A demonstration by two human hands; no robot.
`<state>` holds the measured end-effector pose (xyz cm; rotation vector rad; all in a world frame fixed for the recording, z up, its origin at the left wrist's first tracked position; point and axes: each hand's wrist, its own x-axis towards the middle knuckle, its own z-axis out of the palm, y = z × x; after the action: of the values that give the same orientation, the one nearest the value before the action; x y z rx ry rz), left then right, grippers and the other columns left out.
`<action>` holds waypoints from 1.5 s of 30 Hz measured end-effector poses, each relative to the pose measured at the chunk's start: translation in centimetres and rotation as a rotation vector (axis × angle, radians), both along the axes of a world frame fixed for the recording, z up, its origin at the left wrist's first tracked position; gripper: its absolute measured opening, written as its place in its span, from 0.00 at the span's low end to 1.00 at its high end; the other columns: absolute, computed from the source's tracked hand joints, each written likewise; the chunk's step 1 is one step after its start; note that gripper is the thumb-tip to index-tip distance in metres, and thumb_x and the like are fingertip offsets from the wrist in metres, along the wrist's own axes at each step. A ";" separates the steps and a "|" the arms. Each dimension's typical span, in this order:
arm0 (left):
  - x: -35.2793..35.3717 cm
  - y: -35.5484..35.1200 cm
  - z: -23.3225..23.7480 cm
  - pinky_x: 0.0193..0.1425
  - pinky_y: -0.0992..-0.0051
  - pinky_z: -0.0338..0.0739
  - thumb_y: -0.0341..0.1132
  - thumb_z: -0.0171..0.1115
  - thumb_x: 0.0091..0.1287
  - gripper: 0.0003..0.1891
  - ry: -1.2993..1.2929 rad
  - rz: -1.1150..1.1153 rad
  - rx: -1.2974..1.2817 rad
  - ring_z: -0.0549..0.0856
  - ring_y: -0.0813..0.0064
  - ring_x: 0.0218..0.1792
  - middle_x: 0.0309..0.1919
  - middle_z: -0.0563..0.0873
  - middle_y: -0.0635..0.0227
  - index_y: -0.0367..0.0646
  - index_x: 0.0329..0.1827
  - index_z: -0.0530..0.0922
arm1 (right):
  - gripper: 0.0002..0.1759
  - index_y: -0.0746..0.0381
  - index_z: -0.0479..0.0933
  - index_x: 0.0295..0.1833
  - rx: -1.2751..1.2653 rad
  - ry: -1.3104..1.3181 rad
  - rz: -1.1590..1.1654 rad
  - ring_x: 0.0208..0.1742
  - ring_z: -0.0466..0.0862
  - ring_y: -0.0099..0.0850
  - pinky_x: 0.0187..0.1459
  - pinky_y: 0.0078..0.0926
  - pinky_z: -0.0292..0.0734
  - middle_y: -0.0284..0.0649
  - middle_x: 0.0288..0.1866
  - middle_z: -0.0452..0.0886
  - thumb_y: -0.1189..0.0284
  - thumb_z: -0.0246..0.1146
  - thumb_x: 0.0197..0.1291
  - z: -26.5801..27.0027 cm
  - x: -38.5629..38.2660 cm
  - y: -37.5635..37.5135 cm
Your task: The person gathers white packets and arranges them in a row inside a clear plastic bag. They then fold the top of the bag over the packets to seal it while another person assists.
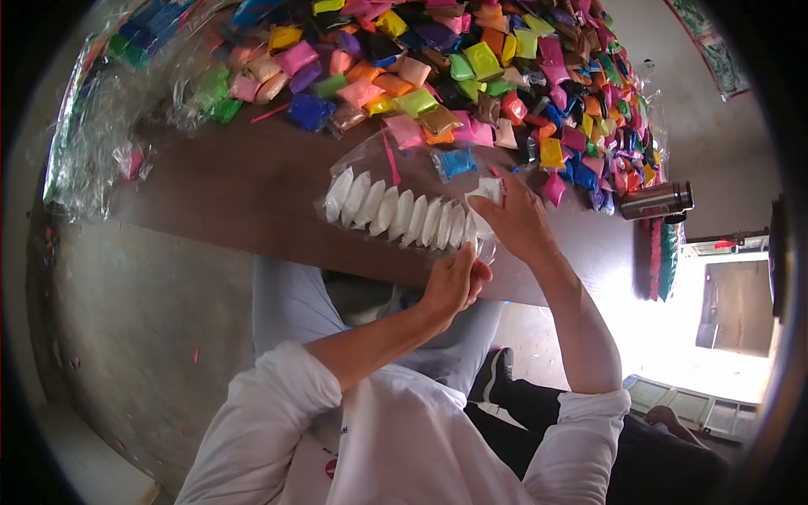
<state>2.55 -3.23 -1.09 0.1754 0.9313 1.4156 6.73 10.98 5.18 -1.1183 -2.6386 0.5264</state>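
A row of several white packets point(389, 210) stands on edge, side by side, in a clear plastic bag point(322, 204) on the brown table. My right hand point(520, 217) is closed on a white packet point(483, 204) at the row's right end, thumb across its face. Just below, at the table's front edge, my left hand point(459, 282) has its fingers pinched together at the bag's lower right corner, against the end packets. The exact grip of its fingertips is partly hidden. A blue packet point(457, 163) lies behind the row, near my right hand.
A large pile of colourful packets point(482, 61) covers the back of the brown table point(202, 189). Crumpled clear plastic bags point(101, 143) lie at the left. A dark metal flask point(656, 201) lies at the right edge. Another person's dark-clothed leg point(530, 402) is at lower right.
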 end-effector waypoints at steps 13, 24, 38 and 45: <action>-4.4 -2.2 3.5 0.17 0.83 0.57 0.56 0.48 0.75 0.27 0.202 -0.222 0.094 0.66 0.86 0.14 0.15 0.72 0.75 0.39 0.34 0.79 | 0.29 0.71 0.72 0.43 -0.038 -0.138 0.040 0.40 0.83 0.49 0.43 0.44 0.75 0.55 0.39 0.82 0.51 0.62 0.60 1.3 0.4 0.0; -8.2 4.0 8.0 0.34 0.69 0.76 0.45 0.58 0.71 0.17 1.226 -0.018 0.328 0.84 0.67 0.29 0.27 0.83 0.58 0.36 0.43 0.79 | 0.16 0.70 0.74 0.42 -0.424 -0.103 0.436 0.37 0.84 0.43 0.45 0.41 0.78 0.52 0.37 0.81 0.65 0.53 0.64 0.5 3.2 2.5; -8.6 5.2 6.0 0.50 0.58 0.77 0.47 0.67 0.62 0.24 1.946 -0.310 0.309 0.83 0.55 0.44 0.48 0.82 0.59 0.41 0.55 0.75 | 0.08 0.69 0.75 0.38 -0.643 -0.071 0.158 0.31 0.87 0.38 0.35 0.35 0.81 0.50 0.33 0.83 0.74 0.58 0.58 2.4 3.6 1.4; -10.2 5.2 4.4 0.50 0.59 0.77 0.44 0.65 0.64 0.23 1.809 -0.372 0.312 0.84 0.53 0.46 0.46 0.84 0.54 0.38 0.56 0.75 | 0.15 0.66 0.74 0.43 -0.406 0.018 0.408 0.43 0.83 0.50 0.46 0.43 0.76 0.51 0.37 0.82 0.73 0.63 0.50 1.6 4.8 0.6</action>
<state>-7.63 1.98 3.34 1.9615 1.8854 0.7428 11.56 11.56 6.77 -0.6450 -2.8264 1.1849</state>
